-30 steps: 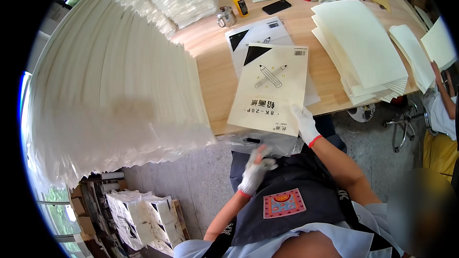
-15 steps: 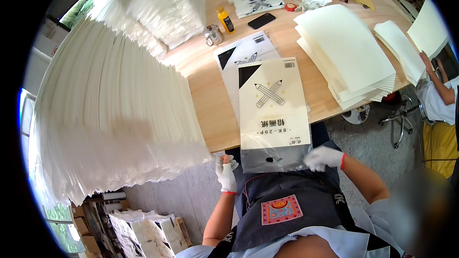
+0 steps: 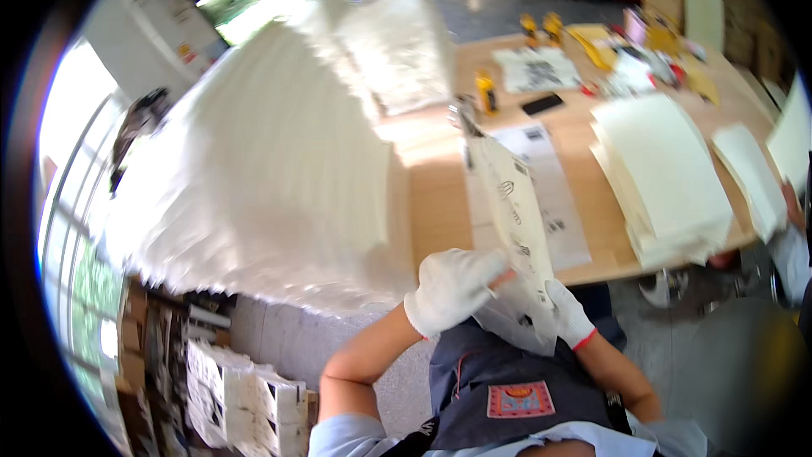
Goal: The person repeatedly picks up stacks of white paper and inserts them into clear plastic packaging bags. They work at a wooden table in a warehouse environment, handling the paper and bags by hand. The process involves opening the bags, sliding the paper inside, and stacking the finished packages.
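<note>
Cream paper pack in clear plastic sleeve (image 3: 516,211): black-printed, tilted, straddling near table edge. Right white-gloved hand (image 3: 567,313) grasps its near right edge; left white-gloved hand (image 3: 457,286) at sleeve's near end, grip blurred, can't tell. Pale wood tabletop (image 3: 436,203) shows left, up to tall whitish plastic stack (image 3: 279,161).

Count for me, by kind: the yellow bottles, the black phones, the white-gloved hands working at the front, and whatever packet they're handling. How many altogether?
Yellow bottles: 3
Black phone: 1
White-gloved hands, left hand and right hand: 2
Handled packet: 1
Total: 7
</note>
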A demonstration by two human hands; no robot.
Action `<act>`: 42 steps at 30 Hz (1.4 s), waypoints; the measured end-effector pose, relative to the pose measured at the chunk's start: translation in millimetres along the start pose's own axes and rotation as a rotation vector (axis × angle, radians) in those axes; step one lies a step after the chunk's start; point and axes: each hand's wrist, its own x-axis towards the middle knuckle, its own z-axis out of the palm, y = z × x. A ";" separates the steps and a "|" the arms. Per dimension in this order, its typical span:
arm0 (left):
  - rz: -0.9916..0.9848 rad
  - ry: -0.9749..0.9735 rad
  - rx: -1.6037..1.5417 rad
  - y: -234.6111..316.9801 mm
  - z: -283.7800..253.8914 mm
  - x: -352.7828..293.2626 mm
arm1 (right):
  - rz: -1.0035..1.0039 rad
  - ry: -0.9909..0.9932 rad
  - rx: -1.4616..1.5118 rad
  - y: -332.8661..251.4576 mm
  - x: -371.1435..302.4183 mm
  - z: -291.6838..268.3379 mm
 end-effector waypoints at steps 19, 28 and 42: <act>-0.369 0.681 0.592 -182.7 -404.1 -165.4 | -0.476 -0.467 -1.408 -100.5 153.0 516.8; -0.662 1.579 -0.173 -155.2 -105.6 -255.2 | -0.098 -0.470 -1.216 -97.8 104.9 366.9; -0.428 -0.110 -0.141 -58.9 263.8 -15.7 | 0.285 0.132 -0.752 -24.6 -28.0 27.4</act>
